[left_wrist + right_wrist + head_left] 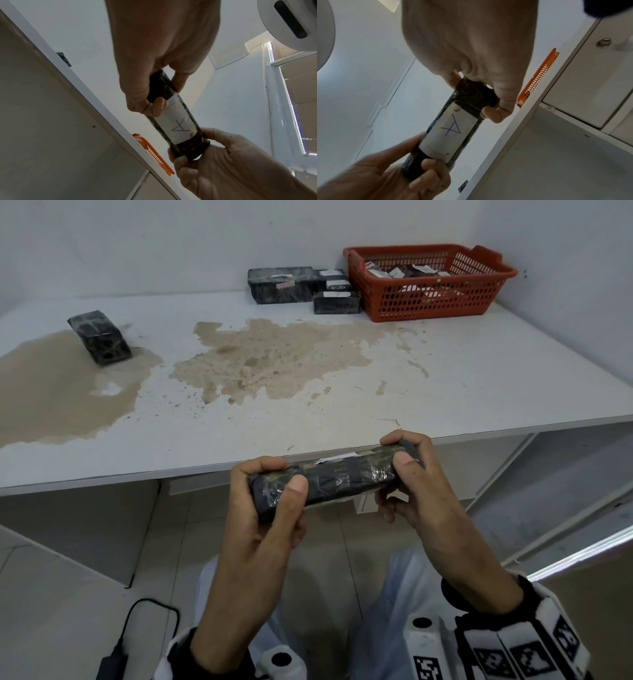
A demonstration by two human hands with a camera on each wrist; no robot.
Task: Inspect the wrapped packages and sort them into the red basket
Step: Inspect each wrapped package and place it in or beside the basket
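- The bench (342, 412) lies ahead of both hands, white, with wide brown stains; its near edge runs just beyond the fingertips.
- The red basket (428, 282) stands at the far right corner, well ahead of the right hand, and holds several wrapped packages.
- A stack of dark packages (298, 285) sits touching the basket's left side, far ahead of the hands.
- One lone package (99, 337) rests on the left stain, well ahead and left of the left hand.
- The held package (329, 477) is a long dark bar in shiny wrap, level between the hands and off the bench, just short of its edge. On its far face, seen from the wrist views, is a white label (175, 121) with a pen-drawn "A".
- The left hand (267, 501) grasps the bar's left end, thumb on the near face, fingers curled over.
- The right hand (411, 474) grasps the right end in the same way.
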